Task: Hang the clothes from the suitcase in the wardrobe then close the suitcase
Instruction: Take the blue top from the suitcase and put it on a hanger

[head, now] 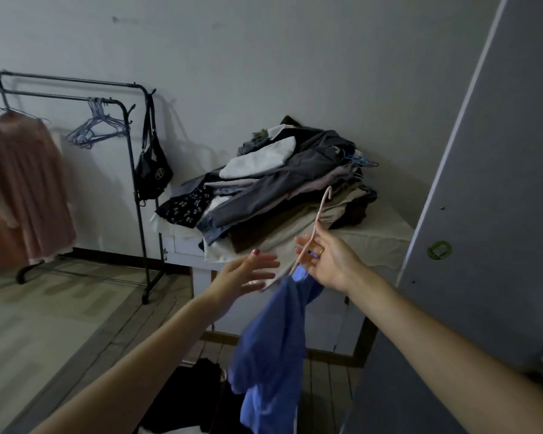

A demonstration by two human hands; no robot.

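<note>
My right hand (329, 261) pinches the neck of a pale pink hanger (318, 220), hook pointing up. A blue garment (273, 349) hangs from that hanger below my hand. My left hand (245, 274) is held out beside it with fingers straight, holding nothing, a little left of the garment's top. A black clothes rail (72, 89) stands at the left with several empty hangers (98, 126) and a pink garment (22, 189). The grey wardrobe door (489, 183) fills the right side. At the bottom edge dark clothes (188, 399) lie low down; I cannot tell whether they sit in the suitcase.
A table (383, 242) covered with a pale cloth stands against the wall, piled with several folded clothes (279, 189). A black bag (152, 173) hangs from the rail's end post. Wooden floor (60, 314) lies open on the left.
</note>
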